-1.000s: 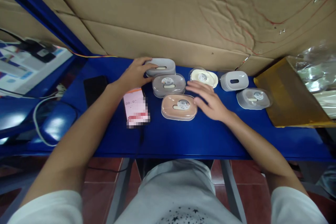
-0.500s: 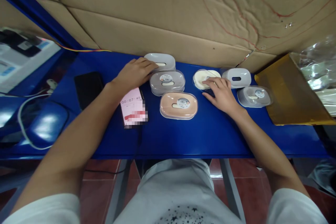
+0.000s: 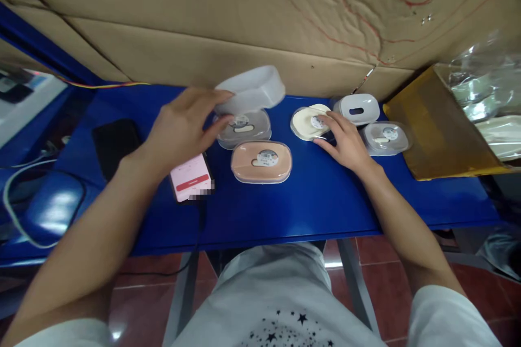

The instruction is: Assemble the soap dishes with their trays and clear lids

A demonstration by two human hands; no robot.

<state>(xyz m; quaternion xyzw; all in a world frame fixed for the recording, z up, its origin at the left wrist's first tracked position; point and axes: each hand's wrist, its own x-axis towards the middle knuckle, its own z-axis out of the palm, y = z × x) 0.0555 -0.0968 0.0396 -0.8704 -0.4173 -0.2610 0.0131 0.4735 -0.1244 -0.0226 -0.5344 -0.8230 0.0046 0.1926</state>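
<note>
My left hand (image 3: 183,124) grips a whitish oval plastic box (image 3: 254,88) between thumb and fingers, raised and tilted near the back of the blue table. Below it lies a grey oval box (image 3: 248,129) with a round label and a pale slot piece. A peach oval box (image 3: 261,161) with a label lies nearer to me. My right hand (image 3: 344,138) has its fingers on a cream oval box (image 3: 305,121) and its thumb at the near edge. Beyond this hand are a white box (image 3: 362,108) with a dark slot and another labelled grey box (image 3: 385,140).
A lit phone (image 3: 190,180) with a cable lies by my left forearm, beside a dark phone-like slab (image 3: 115,143). On the right stands a taped carton (image 3: 448,135) holding plastic-wrapped items. A cardboard sheet (image 3: 203,21) walls off the back of the blue table (image 3: 317,200).
My left hand has lifted the whitish box off the table at the back and tilted it. My right hand stays on the cream box. The camera view has shifted slightly.
</note>
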